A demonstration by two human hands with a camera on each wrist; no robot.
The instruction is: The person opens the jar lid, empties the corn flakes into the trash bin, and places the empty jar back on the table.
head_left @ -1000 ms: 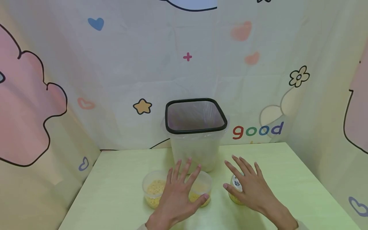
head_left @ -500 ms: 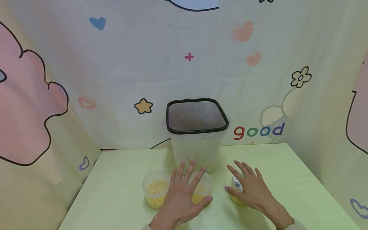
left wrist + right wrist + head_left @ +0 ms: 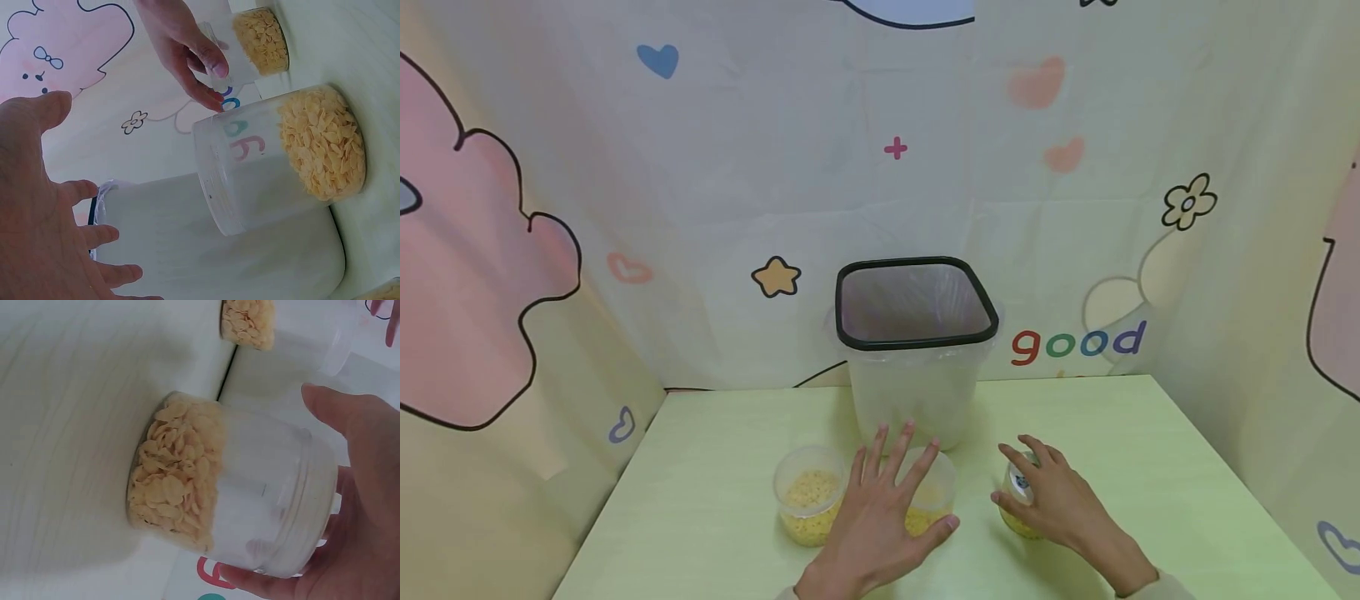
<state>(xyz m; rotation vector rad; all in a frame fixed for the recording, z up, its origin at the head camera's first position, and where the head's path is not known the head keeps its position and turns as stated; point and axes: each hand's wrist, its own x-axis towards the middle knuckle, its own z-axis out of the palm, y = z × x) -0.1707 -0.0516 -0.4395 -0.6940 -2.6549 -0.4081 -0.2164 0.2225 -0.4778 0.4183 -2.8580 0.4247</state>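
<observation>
A clear plastic jar [image 3: 1017, 521], partly filled with pale yellow flakes, stands upright on the table's right side with a printed white lid top. My right hand [image 3: 1067, 504] is around its upper part, fingers curved past the lid and thumb apart from the wall in the right wrist view. My left hand [image 3: 880, 529] hovers palm down with fingers spread, overlapping the middle jar [image 3: 934, 492] in the head view. In the left wrist view that jar [image 3: 250, 169] stands apart from the fingers, open-topped, with similar flakes inside. Another open jar of flakes [image 3: 808, 500] stands to its left.
A tall whitish bin [image 3: 917, 387] with a black rim and a plastic liner stands behind the jars, near the back edge. The pale green table [image 3: 700, 467] is enclosed by a printed cloth backdrop [image 3: 737, 150].
My right hand has lowered towards the right jar, its spread fingers curving in around the lid. My left hand has drifted slightly right, still spread. The jars stay put.
</observation>
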